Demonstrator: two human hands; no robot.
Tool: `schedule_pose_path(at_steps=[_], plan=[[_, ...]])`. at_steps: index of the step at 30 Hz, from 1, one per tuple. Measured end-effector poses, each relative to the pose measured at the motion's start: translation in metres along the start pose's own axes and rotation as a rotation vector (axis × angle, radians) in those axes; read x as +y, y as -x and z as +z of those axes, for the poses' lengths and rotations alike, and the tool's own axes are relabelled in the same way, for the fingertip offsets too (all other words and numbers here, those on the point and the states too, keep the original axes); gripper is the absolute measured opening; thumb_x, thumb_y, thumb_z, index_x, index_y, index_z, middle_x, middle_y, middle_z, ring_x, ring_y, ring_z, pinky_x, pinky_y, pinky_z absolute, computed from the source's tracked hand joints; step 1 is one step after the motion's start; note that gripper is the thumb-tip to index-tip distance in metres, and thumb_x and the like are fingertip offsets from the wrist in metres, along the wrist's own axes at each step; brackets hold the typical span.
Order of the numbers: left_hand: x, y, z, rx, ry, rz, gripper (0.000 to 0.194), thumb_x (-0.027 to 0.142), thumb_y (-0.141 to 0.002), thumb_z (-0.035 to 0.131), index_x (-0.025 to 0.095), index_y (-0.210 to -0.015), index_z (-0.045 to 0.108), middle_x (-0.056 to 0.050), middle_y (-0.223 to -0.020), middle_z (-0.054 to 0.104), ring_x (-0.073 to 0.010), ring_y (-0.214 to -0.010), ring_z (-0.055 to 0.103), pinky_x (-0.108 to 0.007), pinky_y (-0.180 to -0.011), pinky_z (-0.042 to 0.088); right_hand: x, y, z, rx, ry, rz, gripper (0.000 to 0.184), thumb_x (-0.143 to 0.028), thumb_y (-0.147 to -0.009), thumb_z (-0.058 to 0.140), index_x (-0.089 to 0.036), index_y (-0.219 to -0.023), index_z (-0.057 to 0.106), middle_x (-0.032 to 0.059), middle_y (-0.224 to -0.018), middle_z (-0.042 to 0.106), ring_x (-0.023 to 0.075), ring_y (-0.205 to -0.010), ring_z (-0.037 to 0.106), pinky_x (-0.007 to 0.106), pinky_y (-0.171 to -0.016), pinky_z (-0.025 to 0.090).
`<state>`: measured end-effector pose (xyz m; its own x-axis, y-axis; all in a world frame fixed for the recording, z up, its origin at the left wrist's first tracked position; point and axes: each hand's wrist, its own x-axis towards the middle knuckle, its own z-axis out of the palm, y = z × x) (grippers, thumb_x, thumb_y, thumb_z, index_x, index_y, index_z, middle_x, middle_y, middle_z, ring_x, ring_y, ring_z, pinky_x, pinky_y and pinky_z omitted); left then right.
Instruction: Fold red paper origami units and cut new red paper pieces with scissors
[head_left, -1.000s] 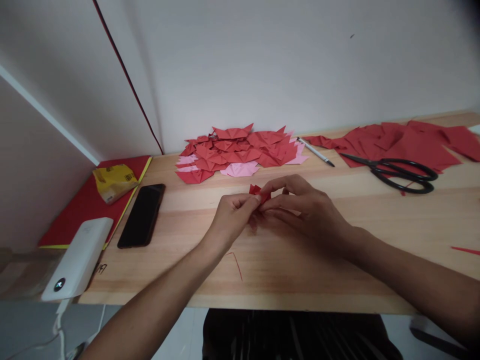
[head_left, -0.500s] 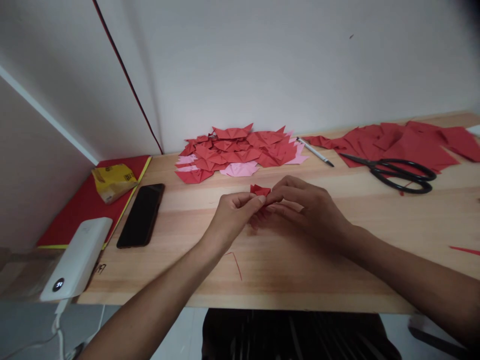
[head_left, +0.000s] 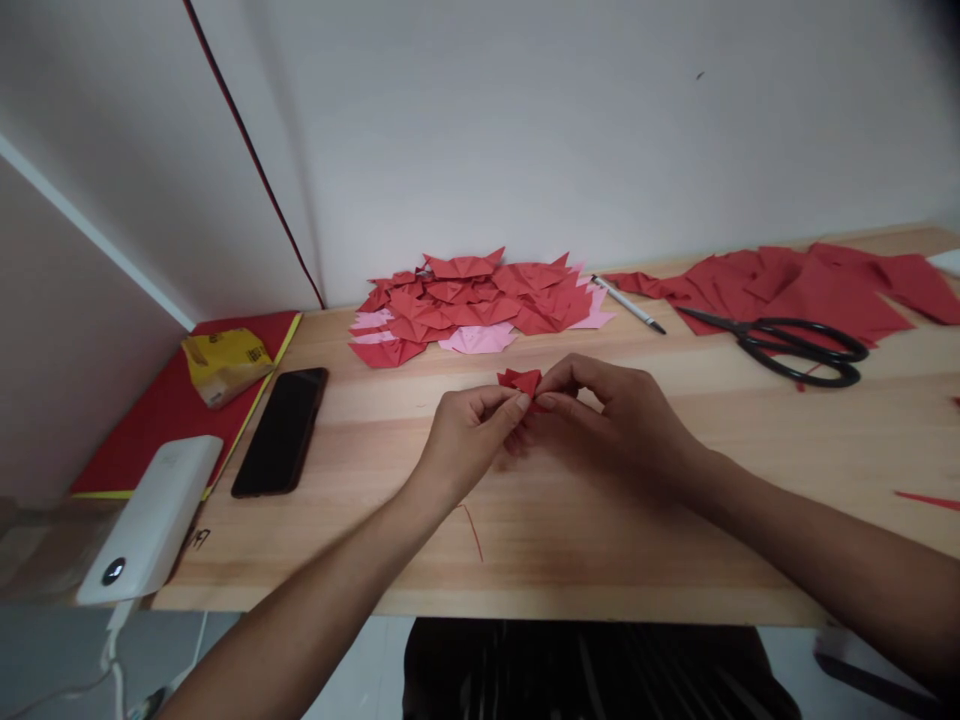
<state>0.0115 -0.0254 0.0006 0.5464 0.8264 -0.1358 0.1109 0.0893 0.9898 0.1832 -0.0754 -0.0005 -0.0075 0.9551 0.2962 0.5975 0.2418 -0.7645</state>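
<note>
From my head camera, the red paper piece (head_left: pixel 519 380) is in front of the folded pile (head_left: pixel 469 315), on my side of it. A second ago my right hand (head_left: pixel 626 405) had its fingers spread around the piece; now its thumb and forefinger have drawn together at the right edge, and more of the pointed top shows. My left hand (head_left: pixel 476 425) stays clamped on the paper, thumb on the near face. My other fingertips are mostly hidden, so I can't tell how they sit. I take this as close work on one small crease, with the left hand steadying.

The pile, red with some pink, lies on a pale wooden table (head_left: pixel 405 460) against a plain wall (head_left: pixel 525 130). Right of the pile come a pen (head_left: pixel 630 303), then scissors (head_left: pixel 750 332) partly over red sheets (head_left: pixel 810 285). Left of it are a phone (head_left: pixel 281 430) and a red folder (head_left: pixel 142 440) bearing a yellow packet (head_left: pixel 227 365); nearer me than these is a white power bank (head_left: pixel 150 520) with its cable. A thin red strip (head_left: pixel 474 533) lies well in front of the pile, and a dark cord (head_left: pixel 253 150) runs down the wall to its left.
</note>
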Motion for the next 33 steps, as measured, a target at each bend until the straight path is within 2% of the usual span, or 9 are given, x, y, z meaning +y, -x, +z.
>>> schedule_pose_path(at_steps=[5, 8, 12, 15, 21, 28, 33], plan=[[-0.0013, 0.0001, 0.0003, 0.012, -0.041, -0.008, 0.028, 0.036, -0.082, 0.062, 0.011, -0.071, 0.067, 0.000, -0.055, 0.060, -0.0089, -0.048, 0.054, -0.019, -0.047, 0.042, 0.0021, 0.0002, -0.0011, -0.053, -0.015, -0.033, 0.008, -0.023, -0.087, 0.061, -0.019, -0.080, 0.063, -0.0011, -0.075, 0.065, 0.0122, -0.068, 0.057, 0.024, -0.062, 0.044], [0.0011, 0.0013, 0.0007, 0.060, -0.075, 0.014, 0.027, 0.033, -0.081, 0.063, 0.012, -0.064, 0.064, 0.002, -0.053, 0.056, -0.0075, -0.048, 0.051, -0.018, -0.046, 0.039, 0.0017, 0.0009, -0.0002, -0.079, -0.006, -0.055, 0.006, -0.021, -0.087, 0.061, -0.020, -0.083, 0.065, -0.0002, -0.080, 0.066, 0.0127, -0.072, 0.058, 0.025, -0.065, 0.044], [0.0028, 0.0023, 0.0015, 0.143, -0.109, 0.066, 0.021, 0.024, -0.080, 0.062, 0.014, -0.062, 0.065, 0.002, -0.055, 0.056, -0.0074, -0.051, 0.050, -0.017, -0.048, 0.039, 0.0004, 0.0009, 0.0023, -0.103, -0.002, -0.026, 0.006, -0.021, -0.087, 0.060, -0.020, -0.084, 0.065, 0.0003, -0.082, 0.068, 0.0135, -0.073, 0.060, 0.026, -0.066, 0.045], [0.0021, 0.0021, 0.0017, 0.173, -0.092, 0.067, 0.021, 0.025, -0.081, 0.061, 0.014, -0.064, 0.067, 0.001, -0.057, 0.060, -0.0087, -0.052, 0.054, -0.018, -0.050, 0.041, -0.0006, 0.0005, 0.0042, -0.100, -0.026, 0.029, 0.004, -0.022, -0.086, 0.060, -0.020, -0.084, 0.063, 0.0000, -0.082, 0.069, 0.0143, -0.073, 0.061, 0.026, -0.065, 0.045], [0.0019, 0.0015, 0.0008, 0.158, -0.046, 0.021, 0.021, 0.027, -0.083, 0.058, 0.014, -0.071, 0.069, -0.001, -0.057, 0.065, -0.0115, -0.052, 0.060, -0.020, -0.051, 0.043, -0.0038, -0.0002, 0.0061, -0.091, -0.069, 0.122, 0.006, -0.025, -0.085, 0.059, -0.021, -0.081, 0.059, -0.0008, -0.078, 0.067, 0.0143, -0.070, 0.058, 0.026, -0.061, 0.042], [0.0007, 0.0006, -0.0004, 0.173, -0.177, 0.165, 0.020, 0.022, -0.082, 0.059, 0.015, -0.066, 0.068, 0.001, -0.064, 0.063, -0.0093, -0.062, 0.055, -0.019, -0.059, 0.041, 0.0000, -0.0010, 0.0055, -0.100, -0.137, 0.164, 0.007, -0.027, -0.084, 0.059, -0.022, -0.080, 0.057, -0.0012, -0.074, 0.063, 0.0136, -0.066, 0.056, 0.026, -0.059, 0.042], [-0.0030, -0.0002, 0.0000, 0.113, -0.100, 0.093, 0.009, 0.021, -0.077, 0.064, 0.014, -0.076, 0.071, 0.000, -0.071, 0.066, -0.0103, -0.064, 0.057, -0.020, -0.059, 0.042, 0.0017, -0.0012, 0.0043, -0.105, -0.146, 0.192, 0.010, -0.029, -0.084, 0.060, -0.021, -0.077, 0.056, -0.0020, -0.071, 0.062, 0.0134, -0.065, 0.055, 0.026, -0.057, 0.040]])
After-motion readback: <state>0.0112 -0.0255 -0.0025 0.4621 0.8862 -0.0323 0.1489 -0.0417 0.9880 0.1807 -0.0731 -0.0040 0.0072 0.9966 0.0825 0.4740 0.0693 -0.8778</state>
